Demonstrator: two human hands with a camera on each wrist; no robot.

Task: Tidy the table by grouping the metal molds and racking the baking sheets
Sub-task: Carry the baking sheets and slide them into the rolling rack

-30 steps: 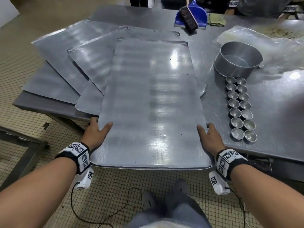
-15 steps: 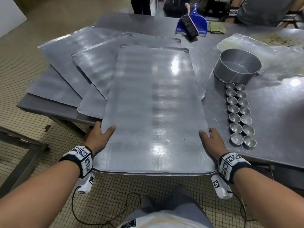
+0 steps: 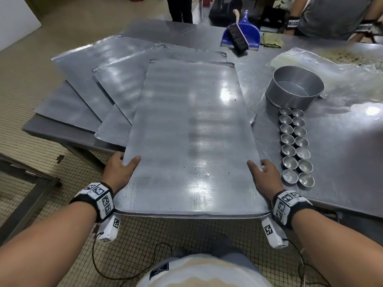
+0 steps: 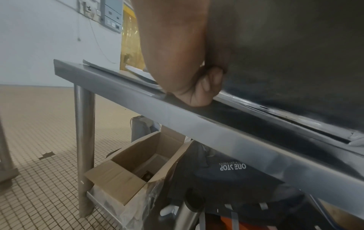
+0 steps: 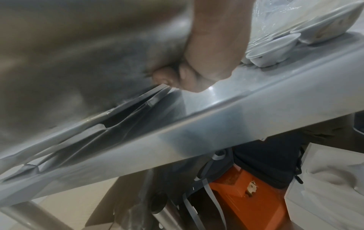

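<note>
A large flat baking sheet (image 3: 190, 137) juts over the table's near edge, raised off the pile. My left hand (image 3: 122, 168) grips its left edge, thumb on top and fingers (image 4: 204, 87) curled underneath. My right hand (image 3: 263, 175) grips the right edge the same way, fingers (image 5: 173, 76) under the sheet. Several more sheets (image 3: 107, 79) lie fanned out beneath and to the left. Two rows of small round metal molds (image 3: 295, 146) stand to the right, with a bigger round cake tin (image 3: 296, 88) behind them.
A blue dustpan with a brush (image 3: 240, 34) lies at the far side of the steel table (image 3: 342, 162). Clear plastic wrap (image 3: 310, 59) covers the back right. Other people stand beyond the table. A cardboard box (image 4: 133, 168) and bags sit under it.
The sheet has slid toward me, farther out over the table's near edge, with both hands keeping their grip on its sides.
</note>
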